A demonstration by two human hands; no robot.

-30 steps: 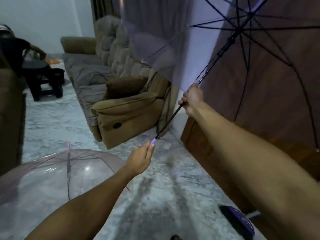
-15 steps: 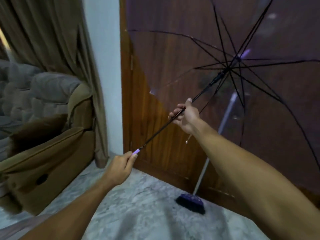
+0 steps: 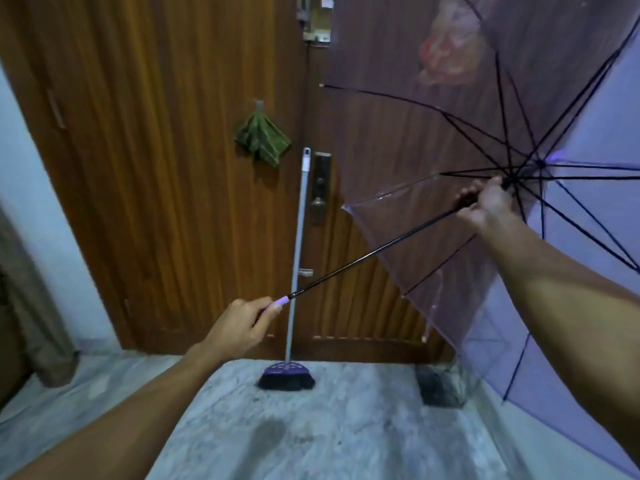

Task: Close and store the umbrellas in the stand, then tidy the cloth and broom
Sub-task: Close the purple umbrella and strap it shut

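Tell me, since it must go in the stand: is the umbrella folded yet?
No, the umbrella is open: its ribs fan out, canopy spread.

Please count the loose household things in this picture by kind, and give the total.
Clear purple-tinted open umbrella, held by both hands: 1
Grey-handled broom with purple head, leaning on the door: 1
Green folded cloth, hanging on the door: 1
Total: 3

Both arms stretched out forward. Left hand (image 3: 242, 325) sits lower and nearer, fingers curled in a pinch grip; right hand (image 3: 485, 202) reaches higher and further out, fingers wrapped tight.
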